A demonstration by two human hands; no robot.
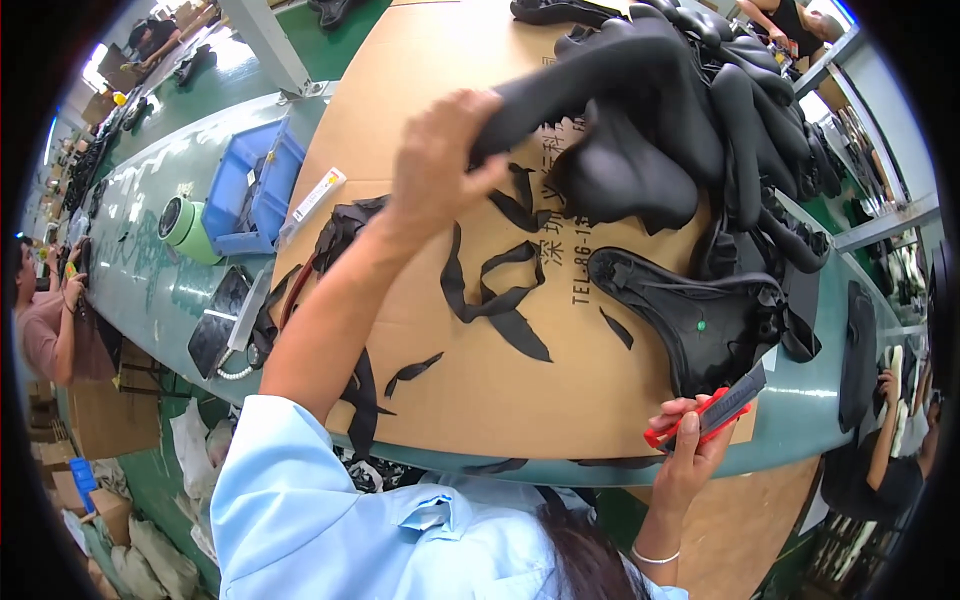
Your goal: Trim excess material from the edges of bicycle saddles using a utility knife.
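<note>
My left hand point(440, 165) is raised over the cardboard, its fingers and thumb closed round the narrow end of a black bicycle saddle point(585, 85), which is partly blurred. The saddle's wide end overlaps a heap of similar black saddles point(745, 110). At the near right, my right hand point(690, 450) grips a red and black utility knife point(728, 408), its dark end pointing up and to the right. Just beyond the knife lies another saddle point(690, 310) with its hollow underside up. Curled black offcut strips point(490, 290) lie between my hands.
A cardboard sheet point(450, 400) covers much of the green table point(200, 150). To the left are a blue bin point(250, 190), a green cylindrical object point(185, 225), a black tablet-like slab point(218, 320) and a beaded loop point(238, 368). Other people work around the room.
</note>
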